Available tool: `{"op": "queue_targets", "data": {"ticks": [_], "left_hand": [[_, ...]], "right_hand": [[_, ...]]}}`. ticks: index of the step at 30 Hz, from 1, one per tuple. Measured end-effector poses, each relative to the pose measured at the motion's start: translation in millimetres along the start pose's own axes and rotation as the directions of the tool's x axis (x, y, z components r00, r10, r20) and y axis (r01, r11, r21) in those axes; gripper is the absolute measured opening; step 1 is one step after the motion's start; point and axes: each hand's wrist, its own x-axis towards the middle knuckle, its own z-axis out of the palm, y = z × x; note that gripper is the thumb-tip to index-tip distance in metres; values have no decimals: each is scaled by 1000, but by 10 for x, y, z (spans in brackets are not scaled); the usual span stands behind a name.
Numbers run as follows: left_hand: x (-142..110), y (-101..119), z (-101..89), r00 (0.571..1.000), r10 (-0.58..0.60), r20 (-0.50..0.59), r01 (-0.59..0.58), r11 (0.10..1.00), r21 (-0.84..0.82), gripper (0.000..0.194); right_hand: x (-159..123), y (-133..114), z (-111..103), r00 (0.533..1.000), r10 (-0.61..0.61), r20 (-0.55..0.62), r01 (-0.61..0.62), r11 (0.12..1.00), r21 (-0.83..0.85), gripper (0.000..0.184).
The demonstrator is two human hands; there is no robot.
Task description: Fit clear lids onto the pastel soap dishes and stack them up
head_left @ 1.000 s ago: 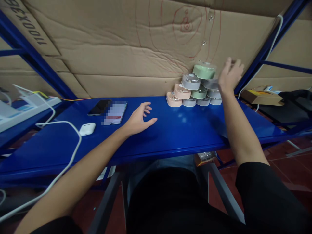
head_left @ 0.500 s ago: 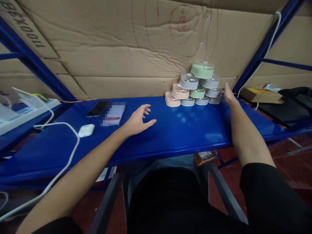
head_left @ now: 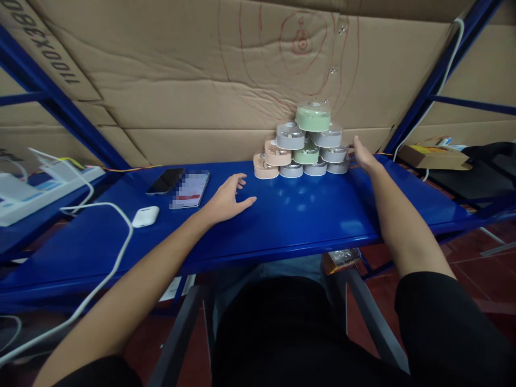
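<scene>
Small rounded cases with clear lids stand in a pyramid: a green case (head_left: pixel 313 118) on top, grey cases such as the grey case (head_left: pixel 291 136) below it, another green case (head_left: pixel 306 152) in the middle, and two peach cases at the left end, with the lower peach case (head_left: pixel 266 167) on the table. My right hand (head_left: pixel 363 155) is at the pyramid's right side, thumb up and fingers out toward the lower grey cases, seemingly against them; some fingertips are hard to make out. Fingers apart and holding nothing, my left hand (head_left: pixel 230 200) rests over the blue table (head_left: pixel 298 215).
Left of my left hand lie a dark phone (head_left: pixel 165 181), a second phone (head_left: pixel 191 189) with a lit screen, and a white earbud case (head_left: pixel 145 216). A white cable (head_left: pixel 128 236) crosses the left side. Behind stands a cardboard wall (head_left: pixel 181 97); a cardboard box (head_left: pixel 435 157) sits at right.
My right hand came down from beside the top case to the pyramid's lower right side, then moved left. The whole pyramid has slid left, still stacked. My left hand has stayed in place.
</scene>
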Motion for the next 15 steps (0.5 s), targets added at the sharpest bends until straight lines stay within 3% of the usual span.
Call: {"op": "queue_targets", "data": {"ticks": [3,13,15], "left_hand": [[5,-44,1,1000,9,-15,-8,1000,18,71],[18,-27,-36,1000,-18,-6,19,994,112,77],[16,-24,-34,1000,-15,-10,16,993,116,76]], "right_hand": [[-44,-77,109,998,5,70,-11,997,80,98],[-138,-193,479,972,-108,209,103,994,33,97],[-158,-203,494,958,-188,216,194,981,-7,99]]}}
